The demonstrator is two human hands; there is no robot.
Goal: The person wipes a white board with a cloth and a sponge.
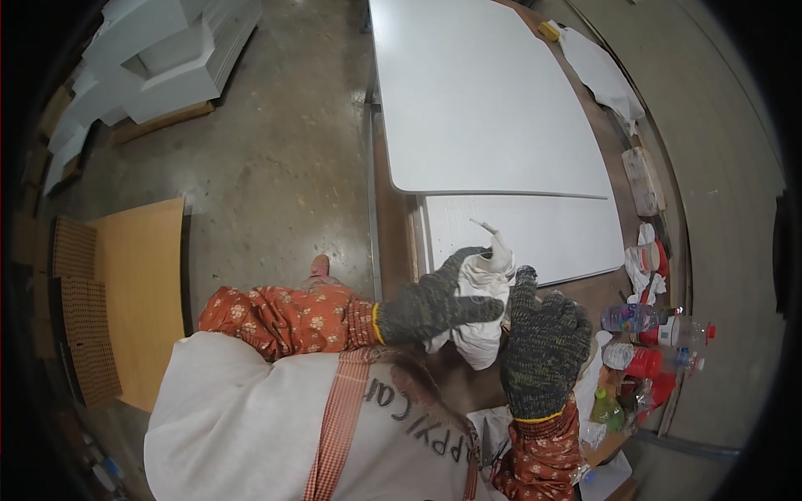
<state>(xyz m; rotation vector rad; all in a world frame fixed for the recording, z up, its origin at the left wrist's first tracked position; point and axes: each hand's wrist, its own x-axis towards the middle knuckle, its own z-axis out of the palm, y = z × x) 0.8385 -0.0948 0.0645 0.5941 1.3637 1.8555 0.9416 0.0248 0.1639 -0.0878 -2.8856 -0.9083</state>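
Observation:
My left hand [430, 302], in a dark knitted glove with a yellow cuff edge, is closed round a crumpled white cloth [484, 288]. A twisted end of the cloth sticks up over a white panel [522, 238], and its lower part hangs beside my fingers. Just right of the cloth is my right hand [545, 355], gloved alike, back up. Its index finger stretches forward and the others bend a little; nothing shows in it, though the palm is hidden. A larger white panel [489, 100] with rounded corners lies farther off, overlapping the nearer one.
Along the table's right side lie plastic bottles [631, 317], a red-lidded jar [647, 257], a wrapped block [643, 182] and a white sheet [597, 71]. Stacked white panels [180, 63] stand at far left. A wood-coloured board [142, 292] leans nearer, left of the concrete floor [276, 167].

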